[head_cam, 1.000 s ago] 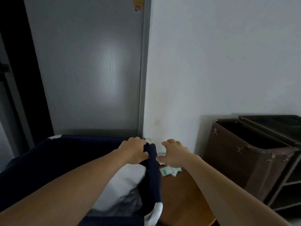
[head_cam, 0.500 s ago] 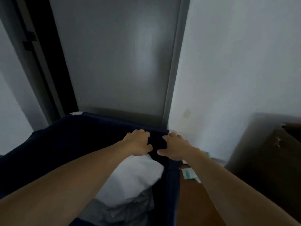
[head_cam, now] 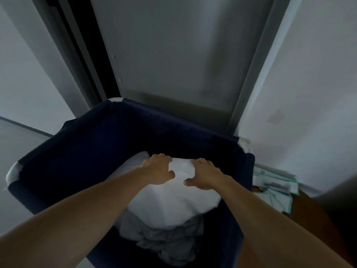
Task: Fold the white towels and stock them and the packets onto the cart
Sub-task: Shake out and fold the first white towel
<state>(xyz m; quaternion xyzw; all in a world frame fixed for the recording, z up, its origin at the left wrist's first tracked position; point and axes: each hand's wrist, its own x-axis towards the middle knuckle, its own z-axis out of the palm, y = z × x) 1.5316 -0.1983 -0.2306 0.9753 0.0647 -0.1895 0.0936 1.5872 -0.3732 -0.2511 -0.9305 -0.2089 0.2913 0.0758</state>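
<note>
Head view, looking down into a navy fabric bin with white corner caps. Bin stands against a grey door, with a white wall to the right.

Both forearms reach in from the near edge. Left hand and right hand sit side by side on top of the white towel, close together but not touching. Each has its fingers curled down into the towel's far edge and its thumb splayed inward across the cloth. So both are gripping the towel, with nothing else in either hand.

The towel is a rounded bundle inside the bin, right of centre, lying on crumpled grey cloth that shows at its near side.

Packets are white with teal print, in a loose overlapping pile outside the bin, just beside its right wall. They lie on a brown worktop at the foot of the wall.

A dark blurred shape sits at the right edge; I can't tell what it is.
</note>
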